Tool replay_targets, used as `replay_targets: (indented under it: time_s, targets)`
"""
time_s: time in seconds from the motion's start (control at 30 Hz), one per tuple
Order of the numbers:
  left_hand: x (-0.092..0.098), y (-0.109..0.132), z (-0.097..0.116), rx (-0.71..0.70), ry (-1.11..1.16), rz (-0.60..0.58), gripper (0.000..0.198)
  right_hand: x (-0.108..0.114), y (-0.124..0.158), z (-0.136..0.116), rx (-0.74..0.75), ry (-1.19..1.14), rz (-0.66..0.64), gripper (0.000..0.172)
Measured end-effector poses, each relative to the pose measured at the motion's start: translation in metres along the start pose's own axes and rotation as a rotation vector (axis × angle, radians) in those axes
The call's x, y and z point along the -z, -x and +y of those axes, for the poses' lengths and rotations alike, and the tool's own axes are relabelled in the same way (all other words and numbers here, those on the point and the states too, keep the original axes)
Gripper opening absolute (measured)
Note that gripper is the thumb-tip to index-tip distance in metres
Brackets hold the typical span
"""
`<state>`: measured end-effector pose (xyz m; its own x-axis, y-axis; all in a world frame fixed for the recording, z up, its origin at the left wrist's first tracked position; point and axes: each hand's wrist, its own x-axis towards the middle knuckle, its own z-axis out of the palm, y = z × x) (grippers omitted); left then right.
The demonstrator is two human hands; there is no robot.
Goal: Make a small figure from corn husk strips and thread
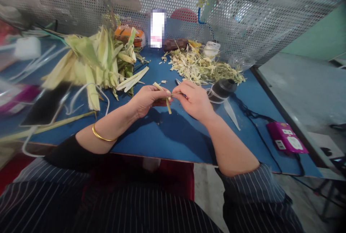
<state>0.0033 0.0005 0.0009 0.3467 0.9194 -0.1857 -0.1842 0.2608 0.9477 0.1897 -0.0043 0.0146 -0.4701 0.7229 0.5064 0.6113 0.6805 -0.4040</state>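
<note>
- The left hand (147, 99) has its grip closed narrowly on a pale yellow leaf strip (168, 106), thumb and fingers pinched around its middle.
- The leaf strip stands tilted in that grip. One end pokes up and away from the person, and the other hangs down toward the blue table (173, 135) without touching it.
- The right hand (195, 100) meets the left at the strip, its grip also narrow. Its fingertips pinch a thin sliver that runs across from the strip.
- A gold bangle (101, 135) sits on the left wrist, well behind the grip.
- Beyond the grip and off to the left lies a heap of long green-yellow leaves (98, 60), with a white cable (81, 94) looping in front of it.
- Farther left of the grip, a dark phone (45, 108) lies flat on the table.
- Beyond the grip and to the right is a spread of shredded leaf trimmings (201, 68).
- Just beside the right hand, on its far side, sits a black spool (223, 88).
- Well to the right of the grip, near the table's edge, lies a magenta device (286, 139) with a black cord (255, 126) leading to it.
- A perforated metal screen (256, 13) stands behind everything.
</note>
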Motion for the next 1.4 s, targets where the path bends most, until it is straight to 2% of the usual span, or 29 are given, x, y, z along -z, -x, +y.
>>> replay_targets:
  time_s: [0.1,0.2,0.27,0.3,0.4,0.43,0.5,0.57,0.67,0.77,0.87,1.0,1.07,1.13,1.27,1.33,1.4]
  targets:
    - [-0.002,0.003,0.004,-0.126,-0.117,-0.032,0.021,0.000,0.000,-0.002,-0.263,-0.260,-0.042,0.012]
    - [-0.005,0.005,0.008,-0.192,-0.228,-0.055,0.019,-0.004,0.000,-0.001,-0.564,-0.687,-0.121,0.012]
    - [-0.006,0.006,0.008,-0.213,-0.270,-0.052,0.016,-0.007,0.000,-0.001,-0.675,-0.898,-0.145,0.013]
    - [-0.006,0.006,0.008,-0.217,-0.272,-0.040,0.015,-0.008,0.000,-0.002,-0.690,-0.933,-0.147,0.015]
    - [-0.006,0.005,0.006,-0.164,-0.184,0.018,0.014,-0.009,0.001,-0.006,-0.582,-0.746,-0.083,0.012]
    - [-0.005,0.004,0.005,-0.125,-0.136,0.032,0.015,-0.008,0.002,-0.007,-0.499,-0.619,-0.037,0.010]
    - [-0.003,0.002,0.004,-0.041,-0.053,0.042,0.017,-0.005,0.003,-0.007,-0.290,-0.356,0.031,0.016]
    - [-0.001,0.000,0.003,0.026,-0.006,0.029,0.018,-0.001,0.004,-0.006,-0.104,-0.154,0.040,0.019]
    - [0.002,-0.002,0.001,0.082,0.013,-0.007,0.019,0.001,0.006,-0.002,0.002,0.010,0.012,0.017]
    - [0.001,-0.002,0.001,0.084,-0.003,-0.012,0.018,0.000,0.006,0.000,0.001,0.041,0.023,0.015]
    - [-0.001,0.001,0.003,-0.017,-0.065,-0.019,0.020,-0.003,0.005,0.000,-0.082,-0.059,0.064,0.013]
    - [-0.005,0.005,0.003,-0.229,-0.312,-0.003,0.020,-0.010,0.004,-0.001,-0.398,-0.341,0.029,0.019]
    - [-0.007,0.005,0.000,-0.289,-0.433,0.037,0.018,-0.014,0.005,-0.002,-0.573,-0.566,0.006,0.022]
    - [-0.007,0.005,-0.004,-0.326,-0.477,0.087,0.017,-0.018,0.005,-0.004,-0.681,-0.747,0.015,0.023]
    - [-0.007,0.005,-0.010,-0.383,-0.552,0.172,0.015,-0.025,0.004,-0.009,-0.700,-0.843,0.044,0.021]
    - [-0.006,0.004,-0.010,-0.375,-0.564,0.191,0.015,-0.023,0.004,-0.010,-0.633,-0.715,0.003,0.025]
    - [-0.005,0.003,-0.008,-0.318,-0.465,0.204,0.016,-0.013,0.004,-0.007,-0.547,-0.516,-0.017,0.027]
